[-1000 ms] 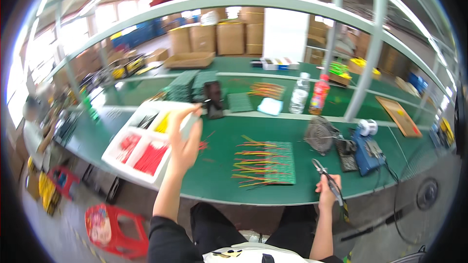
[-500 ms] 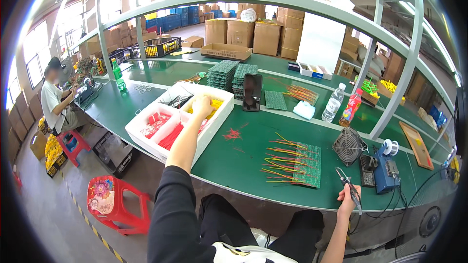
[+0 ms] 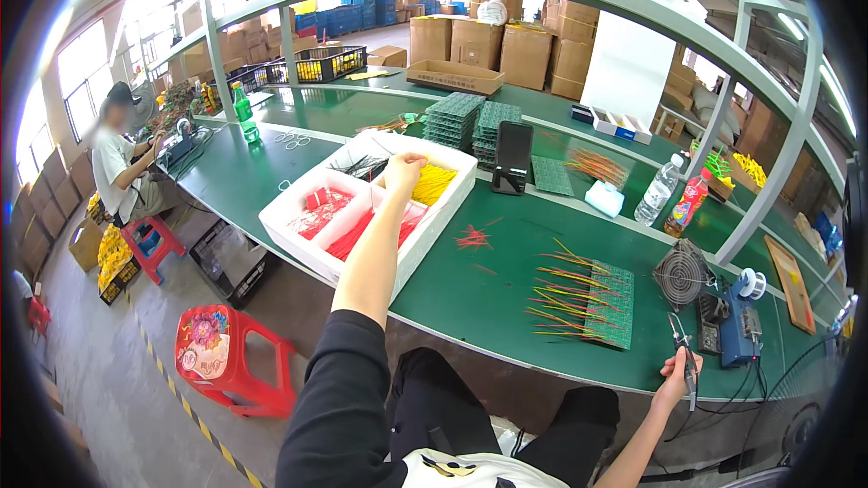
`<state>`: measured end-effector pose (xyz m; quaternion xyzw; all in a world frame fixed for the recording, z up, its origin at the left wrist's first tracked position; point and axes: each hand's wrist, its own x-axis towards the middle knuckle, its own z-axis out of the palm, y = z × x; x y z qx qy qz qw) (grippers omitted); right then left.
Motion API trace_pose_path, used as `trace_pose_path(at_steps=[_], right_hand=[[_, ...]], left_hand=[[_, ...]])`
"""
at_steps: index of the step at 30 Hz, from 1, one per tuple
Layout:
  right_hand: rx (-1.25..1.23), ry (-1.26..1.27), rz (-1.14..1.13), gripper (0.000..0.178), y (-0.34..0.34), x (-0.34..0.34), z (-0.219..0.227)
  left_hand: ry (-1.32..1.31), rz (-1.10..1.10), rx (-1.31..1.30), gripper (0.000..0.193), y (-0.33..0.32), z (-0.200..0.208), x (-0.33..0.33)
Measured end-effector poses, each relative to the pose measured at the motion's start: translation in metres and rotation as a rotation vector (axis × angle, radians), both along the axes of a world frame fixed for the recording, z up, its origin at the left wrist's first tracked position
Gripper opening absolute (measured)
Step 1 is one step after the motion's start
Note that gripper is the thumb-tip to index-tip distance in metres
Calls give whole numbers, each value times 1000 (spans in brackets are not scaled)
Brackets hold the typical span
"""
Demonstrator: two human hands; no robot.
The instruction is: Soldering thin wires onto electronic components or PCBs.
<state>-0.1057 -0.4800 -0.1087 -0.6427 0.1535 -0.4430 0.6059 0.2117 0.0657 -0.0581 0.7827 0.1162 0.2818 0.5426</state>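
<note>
My left hand (image 3: 404, 172) is raised over a white foam box (image 3: 276, 217) with several compartments, its fingers pinched together. What the fingertips hold is too small to make out. Yellow wires (image 3: 436, 184) fill the compartment beside that hand, black wires (image 3: 366, 167) another, and red wires (image 3: 327, 206) the nearer ones. At the right, my right hand (image 3: 672, 380) is wrapped round a soldering iron (image 3: 682, 343), whose tip points away from me. Left of it lies a green circuit board panel (image 3: 613, 305) with red and yellow wires sticking out to the left.
Loose red wires (image 3: 473, 236) lie between box and panel. A blue soldering unit (image 3: 741, 330) with a solder spool (image 3: 751, 284) and a small fan (image 3: 681, 273) stand right. Behind are stacked boards (image 3: 452, 119), a phone (image 3: 513, 155) and bottles (image 3: 658, 190). A person sits far left.
My left hand has lifted out of the yellow wires and shifted slightly back toward the middle of the box. The right hand still grips the iron. The whole view has shifted somewhat.
</note>
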Motion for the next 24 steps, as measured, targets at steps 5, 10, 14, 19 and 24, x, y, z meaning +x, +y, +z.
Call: trace_pose_path(at_steps=[5, 10, 14, 19, 24], right_hand=[[-33, 17, -40, 18, -1, -4, 0], [-12, 23, -35, 19, 3, -2, 3], [-42, 30, -50, 19, 1, -3, 2], [-32, 10, -29, 19, -1, -2, 0], [-38, 9, -29, 19, 1, -3, 2]], left_hand=[[-3, -67, -243, 16, -12, 10, -3], [-83, -187, -381, 18, 0, 4, 3], [29, -183, -343, 19, -7, 10, -1], [83, -205, -337, 20, 0, 11, -2], [94, -207, -340, 21, -3, 14, -7]])
